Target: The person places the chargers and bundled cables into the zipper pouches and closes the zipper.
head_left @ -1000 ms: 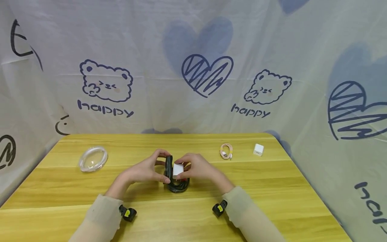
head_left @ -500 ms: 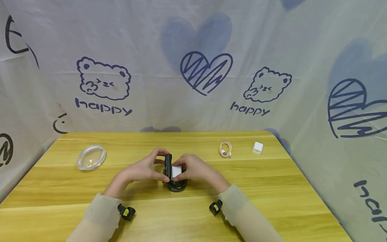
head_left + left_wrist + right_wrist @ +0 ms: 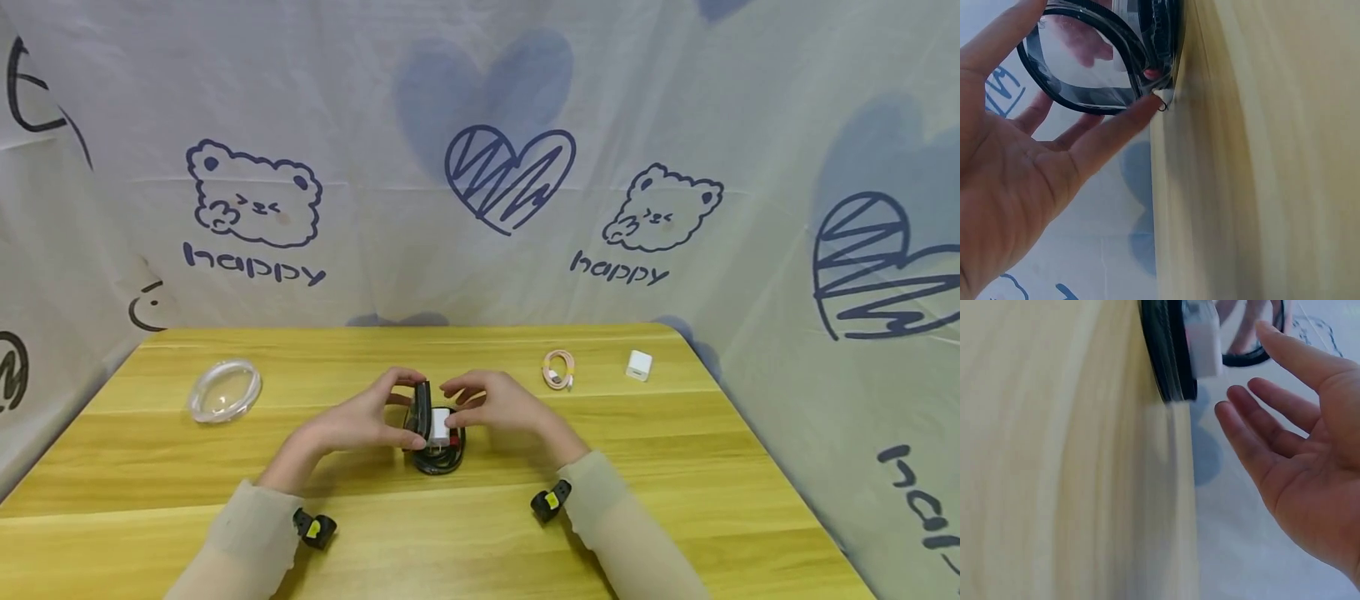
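My left hand [image 3: 356, 421] grips a coiled black cable [image 3: 423, 412] in clear plastic wrap, holding it on edge, fingers at its top and thumb at its bottom. A second black cable coil [image 3: 438, 467] lies flat on the table beside it. On that flat coil stands a white charger plug [image 3: 440, 425], close against the upright coil. My right hand [image 3: 510, 410] is just right of the plug, its fingers spread and holding nothing. In the right wrist view, a gap shows between the right fingertips [image 3: 1225, 409] and the white plug [image 3: 1205, 347].
A clear coiled tube [image 3: 225, 392] lies at the table's back left. Toward the back right are a pink cable [image 3: 558, 371] with a yellow tie and another white charger plug [image 3: 639, 365]. A printed cloth [image 3: 390, 250] hangs behind the wooden table [image 3: 420, 550].
My right hand has let go of the white charger plug and drawn back slightly to the right. The plug stays on the flat coil; my left hand keeps hold of the upright coil.
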`<state>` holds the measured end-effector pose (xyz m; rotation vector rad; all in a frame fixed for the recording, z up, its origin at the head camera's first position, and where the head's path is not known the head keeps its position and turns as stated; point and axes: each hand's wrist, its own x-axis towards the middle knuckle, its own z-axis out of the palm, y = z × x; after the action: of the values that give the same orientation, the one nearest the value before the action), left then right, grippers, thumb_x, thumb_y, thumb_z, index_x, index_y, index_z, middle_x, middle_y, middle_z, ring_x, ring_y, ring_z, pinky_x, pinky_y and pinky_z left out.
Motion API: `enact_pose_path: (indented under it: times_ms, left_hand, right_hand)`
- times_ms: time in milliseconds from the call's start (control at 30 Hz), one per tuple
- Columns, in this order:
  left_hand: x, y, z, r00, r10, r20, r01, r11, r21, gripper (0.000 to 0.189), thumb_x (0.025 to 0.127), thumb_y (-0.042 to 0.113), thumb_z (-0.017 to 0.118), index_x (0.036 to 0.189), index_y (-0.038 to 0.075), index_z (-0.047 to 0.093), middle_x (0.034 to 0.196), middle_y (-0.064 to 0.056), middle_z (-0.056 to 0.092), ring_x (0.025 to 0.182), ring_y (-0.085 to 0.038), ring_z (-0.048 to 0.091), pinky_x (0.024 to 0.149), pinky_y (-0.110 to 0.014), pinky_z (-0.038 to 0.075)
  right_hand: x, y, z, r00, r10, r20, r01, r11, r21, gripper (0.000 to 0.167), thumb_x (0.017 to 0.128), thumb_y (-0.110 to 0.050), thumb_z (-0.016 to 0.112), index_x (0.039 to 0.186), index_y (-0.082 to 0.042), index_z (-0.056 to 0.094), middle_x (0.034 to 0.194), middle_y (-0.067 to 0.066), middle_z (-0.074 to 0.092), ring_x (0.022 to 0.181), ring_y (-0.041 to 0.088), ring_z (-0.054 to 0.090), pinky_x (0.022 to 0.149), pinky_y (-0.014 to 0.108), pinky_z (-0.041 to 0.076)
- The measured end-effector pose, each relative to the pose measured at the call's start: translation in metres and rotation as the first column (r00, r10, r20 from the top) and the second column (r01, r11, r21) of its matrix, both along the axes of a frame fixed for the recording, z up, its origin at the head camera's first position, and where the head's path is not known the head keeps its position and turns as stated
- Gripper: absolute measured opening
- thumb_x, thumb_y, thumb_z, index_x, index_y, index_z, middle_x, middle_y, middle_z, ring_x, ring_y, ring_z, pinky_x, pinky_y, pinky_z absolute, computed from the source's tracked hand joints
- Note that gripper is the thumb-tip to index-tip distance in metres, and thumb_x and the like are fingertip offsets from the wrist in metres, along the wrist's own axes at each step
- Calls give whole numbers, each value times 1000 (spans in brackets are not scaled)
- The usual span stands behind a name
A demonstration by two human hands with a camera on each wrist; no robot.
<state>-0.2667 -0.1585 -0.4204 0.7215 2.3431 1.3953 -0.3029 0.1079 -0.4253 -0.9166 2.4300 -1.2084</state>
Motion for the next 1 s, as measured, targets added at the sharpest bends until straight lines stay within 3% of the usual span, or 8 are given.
enact_pose_path:
  times_ms: [233,433,700,833,1000]
  left_hand:
    - [6,11,4,993,9,-118,-28,987,-157,98,87,39,86,162,7,31,162,-20,34,145,-44,39,118,-63,35]
    - [10,23,5,980,-13,-196,-41,962,-268,96,90,41,82,159,-3,33,162,-28,33,149,-45,33,120,-62,31]
    - [15,30,5,990,-1,-144,-45,949,-312,87,91,44,81,158,5,41,157,-26,32,133,-40,50,106,-59,48]
    - [16,31,5,993,5,-121,-43,949,-312,83,89,42,83,155,8,46,154,-26,32,127,-38,53,102,-57,50]
    - [17,31,4,992,-14,-126,-26,952,-306,79,88,38,85,151,4,50,154,-27,34,125,-38,54,101,-55,51]
  right_hand:
    - [-9,16,0,995,-101,10,101,991,-83,43,101,-21,71,139,-1,64,130,9,70,113,23,68,95,35,57]
    - [-11,17,-4,989,-115,88,123,988,-92,44,102,-21,69,139,0,63,131,14,69,108,22,69,92,33,59]
    - [-11,13,-9,986,-58,157,70,995,-72,44,105,-22,65,142,2,61,137,16,65,117,26,68,92,34,61]
    - [-9,11,-10,990,-42,136,46,999,-27,42,105,-22,64,140,1,62,137,16,66,117,26,68,94,32,60]
    - [-7,9,-11,992,-35,118,31,999,41,40,104,-21,66,139,-4,64,135,12,67,118,23,67,99,35,57]
